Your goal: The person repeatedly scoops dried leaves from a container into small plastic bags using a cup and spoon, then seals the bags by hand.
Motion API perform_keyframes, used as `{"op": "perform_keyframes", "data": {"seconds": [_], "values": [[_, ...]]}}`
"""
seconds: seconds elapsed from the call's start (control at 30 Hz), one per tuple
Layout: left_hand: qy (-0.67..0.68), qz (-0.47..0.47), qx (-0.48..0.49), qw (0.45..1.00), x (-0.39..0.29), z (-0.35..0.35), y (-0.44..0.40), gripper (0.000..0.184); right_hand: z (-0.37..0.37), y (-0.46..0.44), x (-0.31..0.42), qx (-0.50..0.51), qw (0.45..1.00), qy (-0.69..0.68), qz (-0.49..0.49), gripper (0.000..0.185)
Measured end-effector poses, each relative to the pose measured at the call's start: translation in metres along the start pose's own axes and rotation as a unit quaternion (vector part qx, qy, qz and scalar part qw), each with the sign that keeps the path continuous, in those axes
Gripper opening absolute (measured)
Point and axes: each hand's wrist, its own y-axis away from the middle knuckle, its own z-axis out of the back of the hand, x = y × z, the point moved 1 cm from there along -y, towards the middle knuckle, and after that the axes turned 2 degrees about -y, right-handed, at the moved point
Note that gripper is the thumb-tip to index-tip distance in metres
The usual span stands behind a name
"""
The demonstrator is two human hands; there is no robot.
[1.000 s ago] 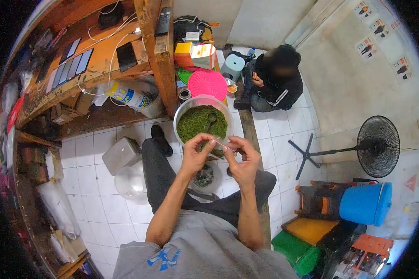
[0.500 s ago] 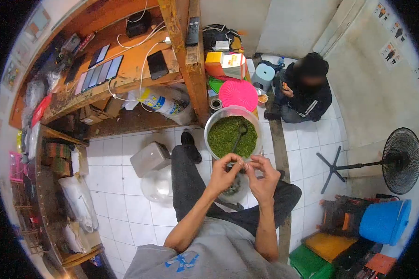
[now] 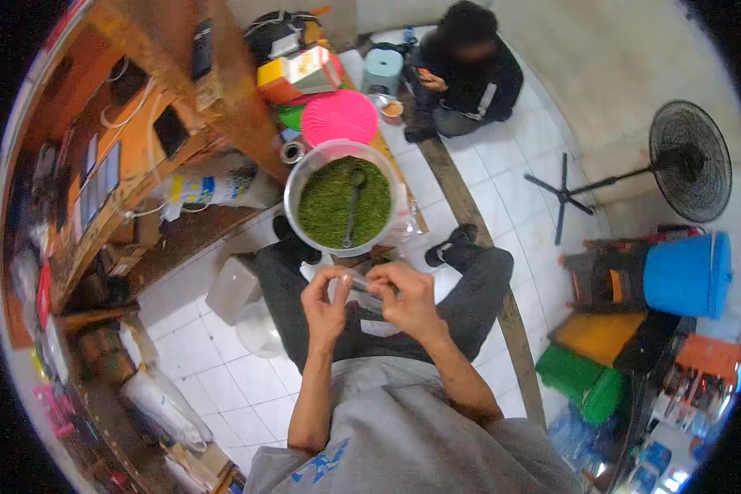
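Clear plastic film [image 3: 360,286], just below frame centre.
Left hand [image 3: 324,303] and right hand [image 3: 407,301] each pinch it, thumb and fingers nearly together.

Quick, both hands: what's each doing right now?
Left hand: closed in a pinch, holding clear plastic.
Right hand: closed in a pinch, holding the same clear plastic from its other side.

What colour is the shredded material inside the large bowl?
The shredded material is green, in the head view.
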Motion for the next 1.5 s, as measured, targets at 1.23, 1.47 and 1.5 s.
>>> {"op": "perform_keyframes", "data": {"seconds": [1.23,1.47,1.5], "values": [[-0.102,0.173,0.104,0.974,0.084,-0.024,0.022,0.027,0.033,-0.035,-0.269,-0.14,0.966,-0.008,-0.216,0.019],[0.013,0.23,0.125,0.965,0.08,-0.086,-0.026,0.02,0.045,0.01,-0.169,-0.076,0.938,-0.216,-0.262,0.011],[0.016,0.227,0.127,0.965,0.079,-0.085,-0.025,0.02,0.043,0.016,-0.161,-0.077,0.939,-0.214,-0.259,0.011]]}}
